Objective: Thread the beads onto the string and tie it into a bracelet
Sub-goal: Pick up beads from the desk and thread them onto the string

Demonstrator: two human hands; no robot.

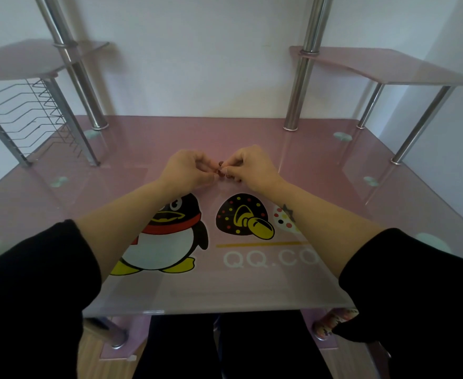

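Right over the middle of the pink glass surface (pixel 361 187), just past the penguin print (pixel 167 236): left hand (pixel 186 168) and right hand (pixel 252 166) close together, fingertips nearly meeting. Left grip curled in tight, thumb and forefinger pinched at one end of a short run of dark red beads (pixel 222 174). Same deal on the right, grip pinched on the other end, one bead poking up just above the fingertips and a couple more trailing down below the hand. Can't make out the string at all, way too thin from this far off, so no telling exactly where it runs. Also can't tell whether the lowest beads touch the glass or hang just above it.

Black sleeves (pixel 33 283) ending mid-forearm on both arms. Next to the penguin, a spotted mushroom print (pixel 241 217), with white "QQ.CO" lettering (pixel 268 258) below it. Further back, chrome posts (pixel 298 86) standing on the surface, a pink shelf (pixel 375 67) up on each side, and a wire rack (pixel 25 119) under the left one. Plain white wall behind all that.
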